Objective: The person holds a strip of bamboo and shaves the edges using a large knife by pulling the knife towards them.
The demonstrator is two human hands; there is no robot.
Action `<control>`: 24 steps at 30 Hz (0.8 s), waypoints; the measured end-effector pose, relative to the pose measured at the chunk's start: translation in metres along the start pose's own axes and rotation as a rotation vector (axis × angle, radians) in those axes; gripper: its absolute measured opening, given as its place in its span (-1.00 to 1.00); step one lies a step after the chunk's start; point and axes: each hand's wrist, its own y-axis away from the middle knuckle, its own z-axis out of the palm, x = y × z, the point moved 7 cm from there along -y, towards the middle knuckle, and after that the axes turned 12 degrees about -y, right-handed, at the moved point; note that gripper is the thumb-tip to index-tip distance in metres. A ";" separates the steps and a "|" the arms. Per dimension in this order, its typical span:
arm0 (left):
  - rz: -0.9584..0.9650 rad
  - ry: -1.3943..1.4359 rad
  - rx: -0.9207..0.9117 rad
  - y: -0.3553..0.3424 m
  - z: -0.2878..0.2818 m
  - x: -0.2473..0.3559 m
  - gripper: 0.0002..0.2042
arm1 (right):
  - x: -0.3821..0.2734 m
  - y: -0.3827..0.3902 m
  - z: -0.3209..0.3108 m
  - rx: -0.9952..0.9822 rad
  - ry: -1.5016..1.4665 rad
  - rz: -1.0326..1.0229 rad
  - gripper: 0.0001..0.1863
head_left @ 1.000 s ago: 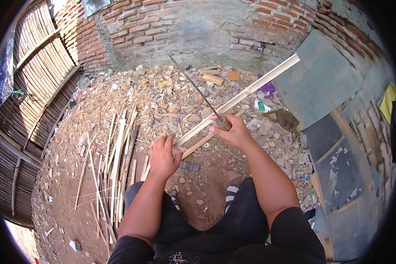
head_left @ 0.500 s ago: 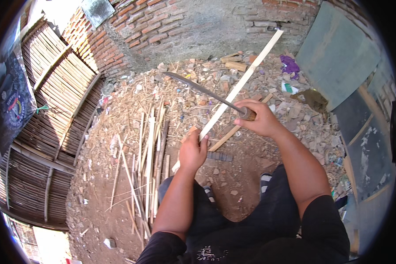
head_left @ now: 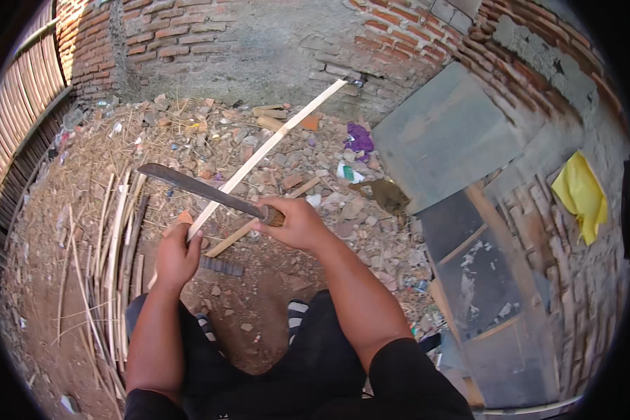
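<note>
Rubble [head_left: 290, 159] lay far, loose strips [head_left: 115, 227] near left, a grey panel [head_left: 448, 136] at right; the left grip [head_left: 177, 259] clasped a pale strip [head_left: 260, 155], the right grip [head_left: 297, 222] a machete [head_left: 203, 188].

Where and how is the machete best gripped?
Probably by its short, thick handle, from the right, as the right hand does: the handle lies at that end, while the long, flat blade points away leftward across the pale strip.
</note>
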 end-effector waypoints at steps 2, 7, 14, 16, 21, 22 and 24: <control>0.024 0.013 0.025 0.000 0.007 0.006 -0.73 | -0.004 -0.003 -0.014 -0.033 0.048 0.068 -0.44; 0.038 -0.133 0.050 0.002 -0.006 -0.002 -0.69 | 0.006 0.001 0.001 -0.008 0.072 0.054 -0.49; 0.035 -0.102 0.107 0.007 -0.038 -0.010 -0.67 | 0.000 -0.005 -0.025 0.074 0.288 0.170 -0.55; 0.038 -0.101 0.112 0.009 -0.039 -0.008 -0.67 | 0.004 -0.001 -0.042 0.160 0.265 0.224 -0.56; 0.057 -0.077 0.110 0.010 -0.032 -0.004 -0.66 | -0.006 0.001 -0.025 0.100 0.321 0.145 -0.63; 0.048 -0.076 0.084 0.011 -0.029 0.000 -0.65 | -0.011 0.002 -0.015 0.047 0.355 0.124 -0.64; 0.028 -0.078 0.035 0.013 -0.027 0.007 -0.64 | -0.016 0.003 0.005 -0.044 0.406 0.057 -0.67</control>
